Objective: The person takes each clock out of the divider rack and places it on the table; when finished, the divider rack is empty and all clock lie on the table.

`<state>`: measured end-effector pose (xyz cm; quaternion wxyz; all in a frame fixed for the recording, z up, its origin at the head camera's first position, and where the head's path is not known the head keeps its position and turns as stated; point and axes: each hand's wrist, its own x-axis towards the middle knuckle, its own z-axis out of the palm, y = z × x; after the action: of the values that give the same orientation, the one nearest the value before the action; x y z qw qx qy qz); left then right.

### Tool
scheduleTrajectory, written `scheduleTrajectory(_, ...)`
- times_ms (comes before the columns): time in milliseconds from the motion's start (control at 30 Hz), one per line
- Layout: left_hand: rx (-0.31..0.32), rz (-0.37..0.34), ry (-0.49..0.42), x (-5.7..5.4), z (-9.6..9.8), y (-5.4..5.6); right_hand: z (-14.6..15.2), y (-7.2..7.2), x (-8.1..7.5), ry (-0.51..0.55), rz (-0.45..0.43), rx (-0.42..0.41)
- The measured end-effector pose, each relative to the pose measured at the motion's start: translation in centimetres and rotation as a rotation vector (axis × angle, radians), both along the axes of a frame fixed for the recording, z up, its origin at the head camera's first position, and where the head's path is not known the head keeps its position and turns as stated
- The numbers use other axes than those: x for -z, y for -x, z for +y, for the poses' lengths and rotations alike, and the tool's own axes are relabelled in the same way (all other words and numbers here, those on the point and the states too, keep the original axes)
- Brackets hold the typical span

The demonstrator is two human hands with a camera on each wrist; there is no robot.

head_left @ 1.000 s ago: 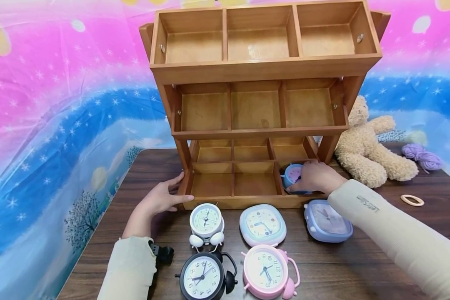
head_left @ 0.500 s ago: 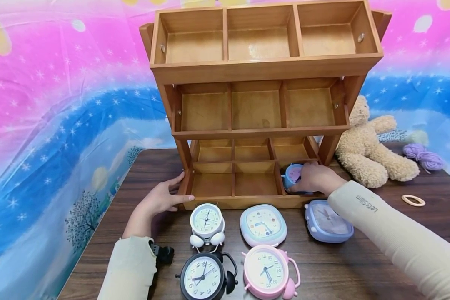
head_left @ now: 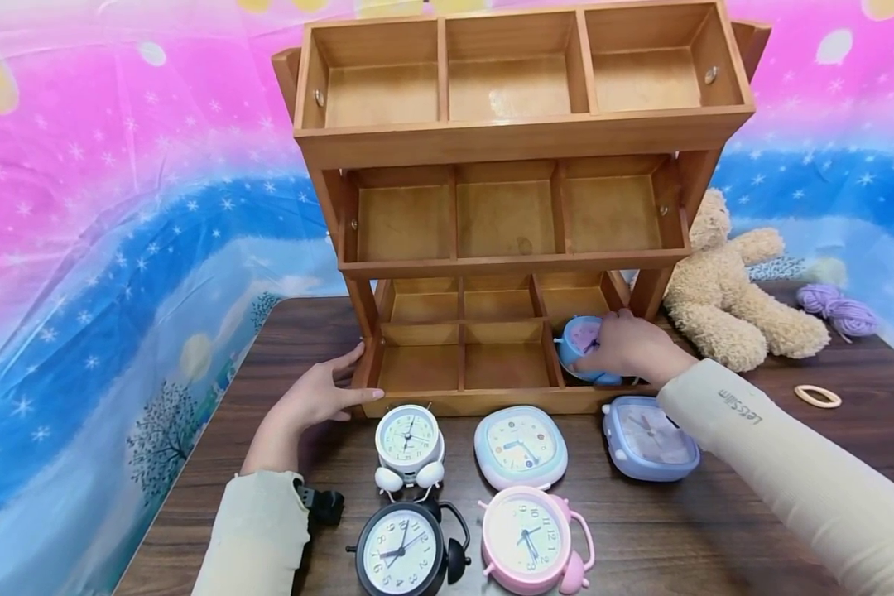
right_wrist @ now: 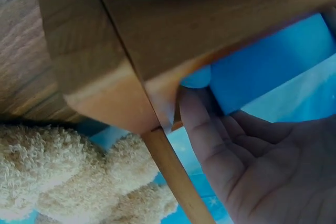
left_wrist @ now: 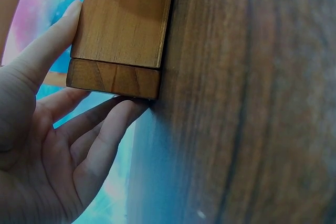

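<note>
In the head view, my right hand (head_left: 633,346) grips a small blue alarm clock (head_left: 577,352) with a pink-purple face. The clock is in the front right compartment of the wooden shelf's bottom tier, and my fingers hide its right side. In the right wrist view, the fingers (right_wrist: 197,124) reach behind the front board to the clock's blue body (right_wrist: 268,66). My left hand (head_left: 320,391) holds the bottom left corner of the wooden shelf (head_left: 484,404). Its thumb lies along the front board, its other fingers against the side.
In front of the shelf lie a white alarm clock (head_left: 408,439), a black one (head_left: 401,550), a pink one (head_left: 525,538), a blue-pink rounded clock (head_left: 521,447) and a periwinkle clock (head_left: 650,439). A teddy bear (head_left: 730,290), purple yarn (head_left: 838,309) and a wooden ring (head_left: 818,396) are right.
The blue alarm clock has risen slightly in its compartment, and more of its lower body shows. My right hand has shifted a little with it. The left hand stays at the shelf corner.
</note>
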<state>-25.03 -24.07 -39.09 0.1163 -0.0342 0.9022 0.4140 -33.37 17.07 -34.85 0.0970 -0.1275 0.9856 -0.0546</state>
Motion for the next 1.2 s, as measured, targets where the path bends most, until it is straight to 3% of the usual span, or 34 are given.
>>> scheduleTrajectory(300,0.004,0.002,-0.009,0.0,0.0,0.0,0.2,-0.7,-1.3,0.104,0.132,-0.003)
scheduleTrajectory(467,0.001,0.003,-0.011,0.0,0.0,0.0,0.6,-1.9,-2.3,0.11,0.167,-0.009)
scheduleTrajectory(800,-0.003,-0.004,0.003,-0.2,0.0,-0.1,1.7,-6.3,-3.8,0.087,0.208,-0.091)
scheduleTrajectory(1200,-0.002,-0.003,0.02,-0.2,0.1,-0.1,2.8,-12.3,-3.9,0.056,0.228,-0.19)
